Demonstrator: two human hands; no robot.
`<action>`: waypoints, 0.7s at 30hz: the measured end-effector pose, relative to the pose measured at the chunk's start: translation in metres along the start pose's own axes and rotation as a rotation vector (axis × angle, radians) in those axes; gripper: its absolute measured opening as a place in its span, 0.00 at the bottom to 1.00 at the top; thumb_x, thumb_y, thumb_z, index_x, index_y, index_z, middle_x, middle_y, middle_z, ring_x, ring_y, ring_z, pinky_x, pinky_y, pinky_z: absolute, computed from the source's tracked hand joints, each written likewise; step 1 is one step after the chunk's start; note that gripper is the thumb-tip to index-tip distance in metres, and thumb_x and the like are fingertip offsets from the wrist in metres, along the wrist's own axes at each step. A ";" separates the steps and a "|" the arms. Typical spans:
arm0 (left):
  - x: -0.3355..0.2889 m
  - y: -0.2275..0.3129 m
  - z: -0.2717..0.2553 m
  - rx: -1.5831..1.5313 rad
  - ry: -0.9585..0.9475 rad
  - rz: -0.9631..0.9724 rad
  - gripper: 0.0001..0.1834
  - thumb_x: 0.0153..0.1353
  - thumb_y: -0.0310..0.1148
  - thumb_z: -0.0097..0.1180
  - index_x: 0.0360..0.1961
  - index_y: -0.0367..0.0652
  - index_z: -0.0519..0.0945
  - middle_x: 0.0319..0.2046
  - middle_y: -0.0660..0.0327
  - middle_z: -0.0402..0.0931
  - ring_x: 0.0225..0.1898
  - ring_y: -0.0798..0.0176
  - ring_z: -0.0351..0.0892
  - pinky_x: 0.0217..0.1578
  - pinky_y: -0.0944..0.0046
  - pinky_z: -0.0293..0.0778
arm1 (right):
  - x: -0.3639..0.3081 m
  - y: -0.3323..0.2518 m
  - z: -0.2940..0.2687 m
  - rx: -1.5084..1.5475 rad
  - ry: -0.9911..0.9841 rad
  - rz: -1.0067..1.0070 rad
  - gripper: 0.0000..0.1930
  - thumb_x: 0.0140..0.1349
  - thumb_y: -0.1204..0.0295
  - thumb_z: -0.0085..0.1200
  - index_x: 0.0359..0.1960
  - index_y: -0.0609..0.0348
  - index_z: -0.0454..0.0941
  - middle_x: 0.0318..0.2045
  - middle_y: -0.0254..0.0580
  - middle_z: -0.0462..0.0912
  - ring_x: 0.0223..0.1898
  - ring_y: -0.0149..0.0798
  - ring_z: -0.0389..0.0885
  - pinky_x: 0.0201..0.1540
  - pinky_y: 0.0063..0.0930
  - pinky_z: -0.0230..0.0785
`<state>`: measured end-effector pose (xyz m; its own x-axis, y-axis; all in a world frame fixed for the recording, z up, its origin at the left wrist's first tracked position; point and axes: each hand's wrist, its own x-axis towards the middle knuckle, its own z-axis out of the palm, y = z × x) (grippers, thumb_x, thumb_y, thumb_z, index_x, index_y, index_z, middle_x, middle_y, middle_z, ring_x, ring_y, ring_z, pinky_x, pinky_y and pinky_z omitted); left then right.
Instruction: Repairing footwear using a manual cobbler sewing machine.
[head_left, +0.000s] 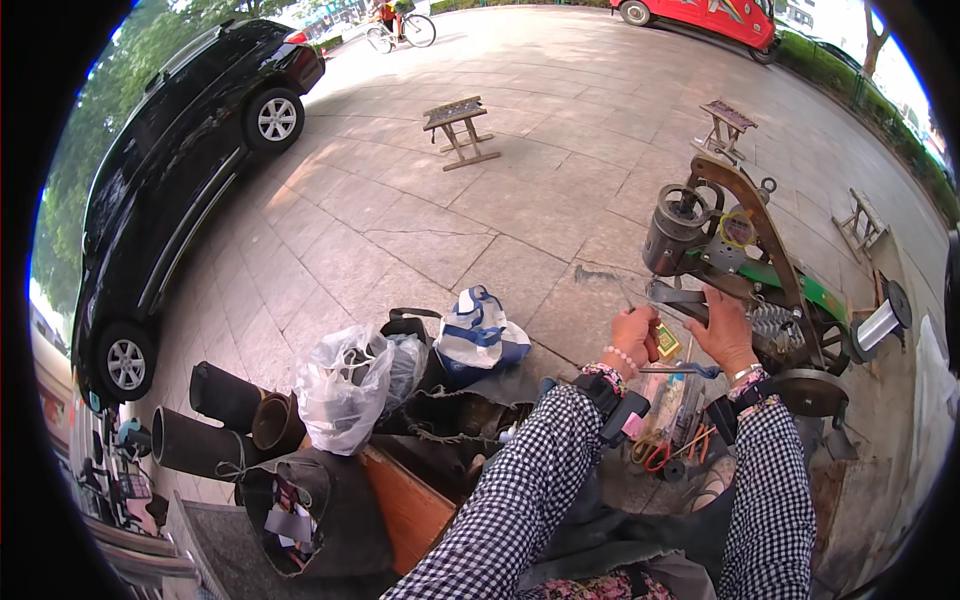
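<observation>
Curling beside a flat yellow card (668, 343), my left hand (630, 338) hides whether its fingers grip anything. My right hand (727, 328), nearer, bends at the smooth grey metal arm (674, 295); whether it's closed there, I cannot tell. The arm lies at its nine o'clock, running roughly nine-to-three, a dull cylindrical drum (668, 240) at twelve.

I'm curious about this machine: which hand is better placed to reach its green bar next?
Probably the right hand: it is right beside the machine, nearer the green bar. The left hand is farther left, curled near a small yellow packet.
</observation>
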<state>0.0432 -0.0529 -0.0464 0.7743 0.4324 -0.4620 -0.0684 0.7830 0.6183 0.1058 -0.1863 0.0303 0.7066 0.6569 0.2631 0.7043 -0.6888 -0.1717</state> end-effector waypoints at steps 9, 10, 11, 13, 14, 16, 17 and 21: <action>-0.004 0.013 0.010 0.084 -0.013 0.032 0.04 0.46 0.25 0.51 0.22 0.36 0.70 0.18 0.57 0.69 0.15 0.63 0.66 0.15 0.61 0.65 | 0.000 0.047 0.003 0.156 0.041 -0.130 0.29 0.43 0.65 0.56 0.49 0.56 0.64 0.44 0.51 0.71 0.43 0.54 0.69 0.47 0.41 0.62; -0.002 0.011 0.008 0.081 -0.021 0.008 0.04 0.46 0.25 0.51 0.22 0.36 0.70 0.18 0.57 0.69 0.15 0.63 0.66 0.15 0.61 0.65 | 0.002 0.049 0.001 0.152 -0.033 -0.079 0.29 0.43 0.65 0.56 0.50 0.57 0.64 0.43 0.54 0.72 0.43 0.54 0.70 0.47 0.41 0.62; 0.001 0.012 0.005 0.073 -0.024 0.030 0.04 0.47 0.25 0.51 0.22 0.36 0.71 0.18 0.57 0.69 0.15 0.63 0.66 0.15 0.60 0.65 | 0.005 0.047 0.002 0.156 -0.105 -0.034 0.30 0.44 0.64 0.56 0.50 0.57 0.63 0.41 0.57 0.72 0.43 0.55 0.70 0.47 0.41 0.62; 0.001 0.011 0.001 0.063 -0.030 0.044 0.04 0.47 0.25 0.51 0.22 0.36 0.71 0.18 0.57 0.69 0.15 0.63 0.67 0.14 0.60 0.65 | 0.005 0.040 -0.004 0.169 -0.130 0.003 0.29 0.43 0.63 0.57 0.50 0.58 0.64 0.39 0.58 0.73 0.42 0.55 0.71 0.46 0.40 0.63; -0.002 0.011 0.004 0.083 -0.031 0.033 0.04 0.47 0.25 0.51 0.22 0.36 0.71 0.18 0.57 0.69 0.15 0.62 0.67 0.14 0.60 0.66 | 0.004 0.040 -0.008 0.183 -0.145 0.035 0.29 0.43 0.62 0.57 0.49 0.58 0.65 0.38 0.60 0.74 0.42 0.55 0.72 0.46 0.39 0.63; -0.003 0.009 0.009 0.110 -0.042 0.015 0.04 0.47 0.26 0.51 0.22 0.35 0.71 0.18 0.56 0.69 0.15 0.62 0.67 0.14 0.60 0.66 | 0.005 0.048 -0.009 0.206 -0.123 0.023 0.29 0.42 0.62 0.58 0.48 0.60 0.67 0.37 0.59 0.74 0.41 0.54 0.72 0.45 0.37 0.64; -0.004 0.008 0.007 0.108 -0.043 0.011 0.04 0.47 0.26 0.51 0.22 0.35 0.71 0.18 0.56 0.69 0.15 0.62 0.67 0.14 0.60 0.66 | 0.005 0.048 -0.009 0.246 -0.102 0.000 0.29 0.40 0.62 0.60 0.46 0.61 0.69 0.36 0.58 0.75 0.41 0.54 0.73 0.45 0.35 0.65; -0.005 0.007 0.008 0.096 -0.047 0.003 0.04 0.47 0.25 0.50 0.22 0.35 0.71 0.18 0.56 0.69 0.16 0.63 0.67 0.15 0.60 0.66 | 0.009 0.049 -0.014 0.301 -0.134 0.027 0.29 0.36 0.62 0.62 0.42 0.65 0.71 0.35 0.57 0.76 0.40 0.52 0.74 0.44 0.33 0.66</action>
<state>0.0440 -0.0528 -0.0349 0.8027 0.4116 -0.4316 -0.0117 0.7344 0.6786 0.1453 -0.2183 0.0378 0.7142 0.6876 0.1311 0.6596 -0.5985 -0.4546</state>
